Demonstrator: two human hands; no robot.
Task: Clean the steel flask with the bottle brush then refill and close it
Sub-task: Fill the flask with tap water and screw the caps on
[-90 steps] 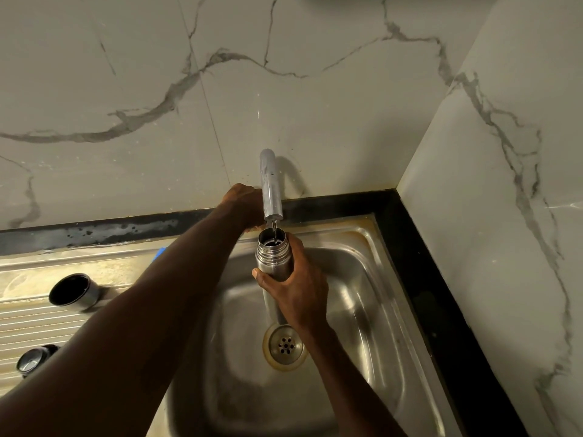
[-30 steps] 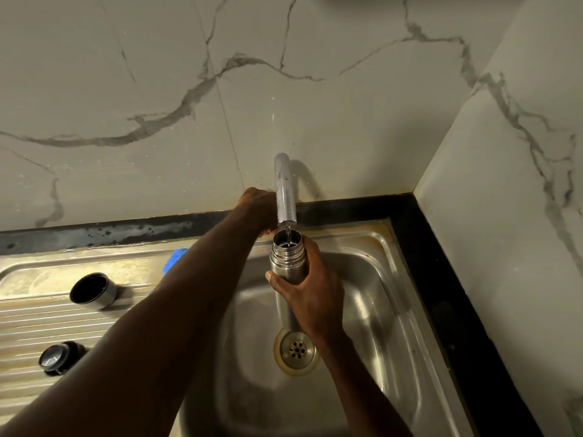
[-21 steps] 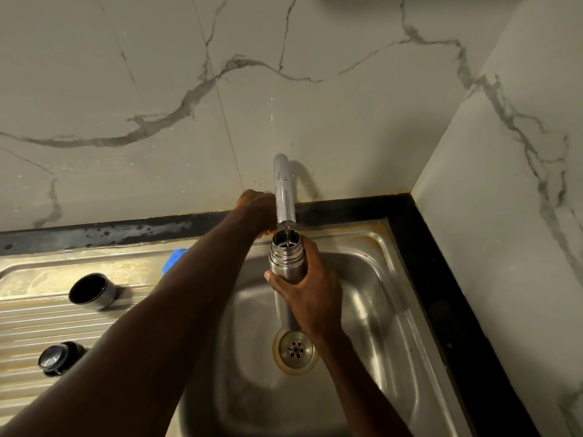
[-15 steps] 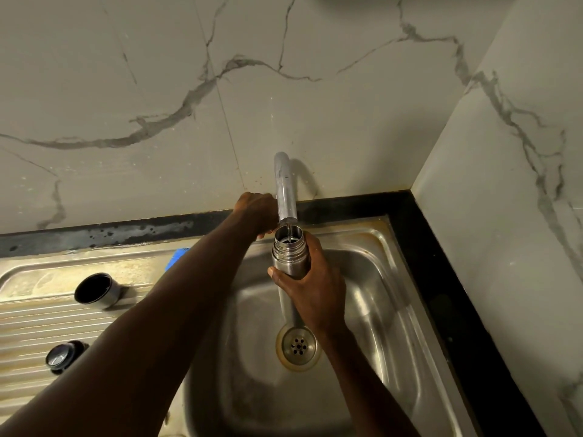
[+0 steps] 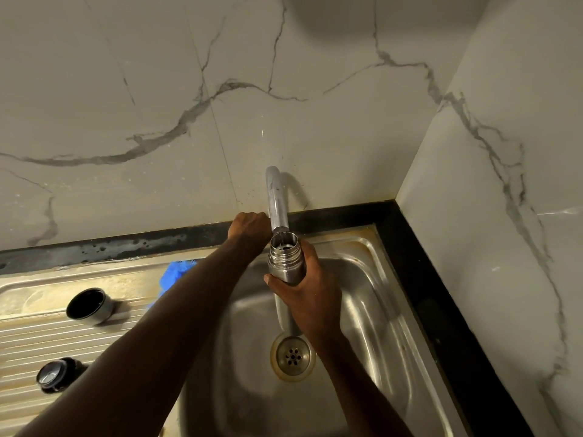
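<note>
The steel flask [image 5: 286, 258] stands upright with its open threaded mouth directly under the tap [image 5: 277, 200] spout, held over the sink [image 5: 372, 298] basin above the drain [image 5: 292, 357]; its long axis runs straight down from the spout, so the mouth and the outlet line up almost touching. The right hand [image 5: 310, 298] grips the flask body just below the neck, its fingers [image 5: 310, 252] wrapped round the far side and the thumb across the near side. The left hand [image 5: 249, 224] is just left of the tap, reaching behind the spout; its fingers look curled on something there, probably the tap's handle, though that part is hidden. I judge this the refill step. The closing pieces lie well left of the tap on the ribbed steel surface [image 5: 28, 339]: a dark open cup [image 5: 89, 305] nearer the wall and a round stopper [image 5: 53, 373] nearer the onlooker; a blue object [image 5: 173, 274], partly hidden by the left forearm, lies between them and the tap. The left hand is the nearer to those pieces, so the coming reach falls naturally to it.
</note>
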